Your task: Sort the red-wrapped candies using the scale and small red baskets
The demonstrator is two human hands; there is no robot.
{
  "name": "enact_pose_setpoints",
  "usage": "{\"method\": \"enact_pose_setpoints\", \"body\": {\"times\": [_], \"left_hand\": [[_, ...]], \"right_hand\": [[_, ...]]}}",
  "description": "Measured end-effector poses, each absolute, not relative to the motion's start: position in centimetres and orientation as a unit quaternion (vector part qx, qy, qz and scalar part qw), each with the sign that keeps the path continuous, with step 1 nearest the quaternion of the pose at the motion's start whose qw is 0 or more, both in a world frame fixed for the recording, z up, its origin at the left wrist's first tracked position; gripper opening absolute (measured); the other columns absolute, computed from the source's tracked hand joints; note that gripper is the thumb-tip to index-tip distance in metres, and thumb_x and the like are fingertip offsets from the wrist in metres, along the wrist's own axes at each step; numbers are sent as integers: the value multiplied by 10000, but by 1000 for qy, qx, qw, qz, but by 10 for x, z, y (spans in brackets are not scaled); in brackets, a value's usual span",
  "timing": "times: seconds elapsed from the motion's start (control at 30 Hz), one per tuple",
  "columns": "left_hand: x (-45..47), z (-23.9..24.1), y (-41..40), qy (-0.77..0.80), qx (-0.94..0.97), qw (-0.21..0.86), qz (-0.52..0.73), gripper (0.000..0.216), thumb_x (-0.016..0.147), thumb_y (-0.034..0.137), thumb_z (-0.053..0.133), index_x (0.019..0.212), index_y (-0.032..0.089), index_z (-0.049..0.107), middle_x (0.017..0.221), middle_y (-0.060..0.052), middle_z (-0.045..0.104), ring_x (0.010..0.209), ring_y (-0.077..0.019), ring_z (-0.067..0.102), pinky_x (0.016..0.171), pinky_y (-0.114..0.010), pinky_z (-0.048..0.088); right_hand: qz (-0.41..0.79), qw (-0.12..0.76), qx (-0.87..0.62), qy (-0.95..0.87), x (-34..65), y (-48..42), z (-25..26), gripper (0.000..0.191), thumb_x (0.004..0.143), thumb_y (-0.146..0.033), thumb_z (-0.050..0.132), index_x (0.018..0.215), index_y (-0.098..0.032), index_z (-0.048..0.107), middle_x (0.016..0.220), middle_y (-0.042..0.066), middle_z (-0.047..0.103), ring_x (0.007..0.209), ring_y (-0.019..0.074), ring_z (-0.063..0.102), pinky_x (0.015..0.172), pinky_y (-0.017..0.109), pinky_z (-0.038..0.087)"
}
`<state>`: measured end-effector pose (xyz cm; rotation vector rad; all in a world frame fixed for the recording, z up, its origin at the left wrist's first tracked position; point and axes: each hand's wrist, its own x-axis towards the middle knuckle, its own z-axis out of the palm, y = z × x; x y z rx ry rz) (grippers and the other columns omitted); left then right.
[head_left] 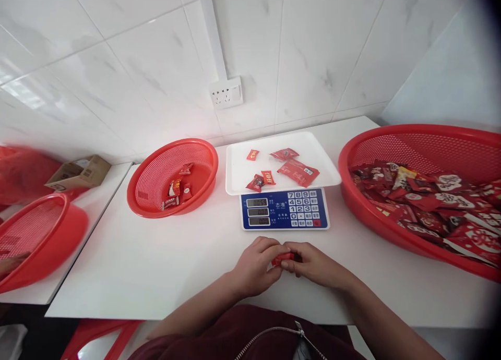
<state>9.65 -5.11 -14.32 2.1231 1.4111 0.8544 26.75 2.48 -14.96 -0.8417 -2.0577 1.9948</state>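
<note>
My left hand (256, 266) and my right hand (313, 264) meet near the table's front edge, both pinched on a small red wrapped candy (282, 258). Just beyond them stands a blue digital scale (285, 209) with a white tray (238, 177) on top. Several red candy packets (297, 171) lie on that tray. A small round red basket (148, 188) with a few candies sits left of the scale. A large red basket (391, 229) heaped with red packets fills the right side.
A second white table at the left carries another red basket (50, 240) and a cardboard box (80, 172). Another person's fingers (11, 263) show at that basket's edge. A wall socket (226, 93) sits on the tiled wall behind.
</note>
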Motion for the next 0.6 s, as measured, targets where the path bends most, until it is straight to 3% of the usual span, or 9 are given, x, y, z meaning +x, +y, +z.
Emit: {"method": "enact_pose_setpoints", "body": {"times": [0.13,0.27,0.6], "left_hand": [[90,-149,-50,534,708,337,315,510,732,287,670,1211,194,522,1174,-113,564,1077,-220,529,924,-354,454],[89,-148,-48,532,649,439,321,484,759,428,644,1166,179,563,1033,-87,629,862,-181,585,768,-295,488],[90,-144,-49,544,540,534,356,293,839,356,536,994,126,630,792,-48,632,677,-131,527,655,-254,432]], "right_hand": [[708,77,-271,-648,266,27,-149,364,757,-514,620,796,-161,540,690,-21,479,608,107,431,564,252,367],[717,82,-283,-631,267,31,-154,412,712,-556,650,728,-175,492,694,-24,465,604,103,433,537,238,381],[689,56,-293,-660,267,31,-157,465,769,-633,527,687,-176,516,652,-9,489,583,117,469,529,247,416]]}}
